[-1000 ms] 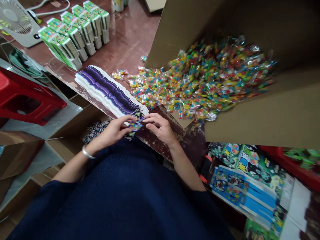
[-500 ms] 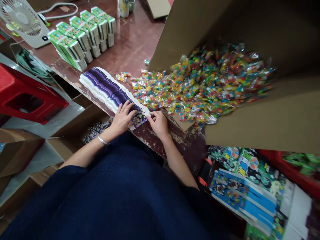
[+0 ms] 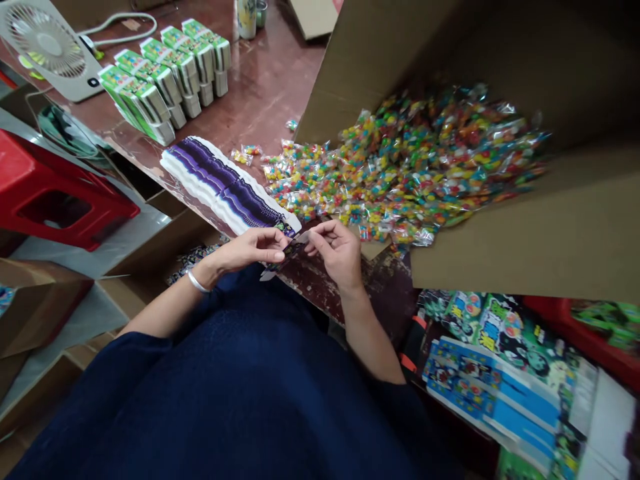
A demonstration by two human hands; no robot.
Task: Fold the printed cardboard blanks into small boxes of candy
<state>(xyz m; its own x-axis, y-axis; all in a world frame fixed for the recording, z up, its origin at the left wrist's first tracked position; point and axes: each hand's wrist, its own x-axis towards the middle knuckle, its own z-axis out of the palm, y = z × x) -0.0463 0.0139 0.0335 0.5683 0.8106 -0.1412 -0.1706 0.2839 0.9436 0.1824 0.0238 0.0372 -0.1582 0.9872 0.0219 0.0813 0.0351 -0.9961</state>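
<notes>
Between my two hands is a small flat printed carton [image 3: 284, 260], dark with white flaps, lifted off the table and tilted. My left hand [image 3: 257, 248] pinches it from the left between thumb and fingers. At its right end my right hand [image 3: 336, 248] grips a white flap with thumb and fingertips. Just beyond lies a fanned row of purple and white flat cartons [image 3: 220, 180], overlapping along the table edge. To the right of that row, many small clear packets of colourful candy [image 3: 380, 173] spill out of a large cardboard box [image 3: 525, 247].
Green carton bundles [image 3: 165, 73] stand on the brown table [image 3: 270, 87] beside a white fan [image 3: 53, 47]. A red stool [image 3: 65, 193] and open cardboard boxes [image 3: 125, 287] are at left. Printed blue sheets [image 3: 500, 393] lie at lower right.
The front carton has come up off the fanned row and is now held between both hands. My left hand has closed on it; my right hand has shifted slightly right.
</notes>
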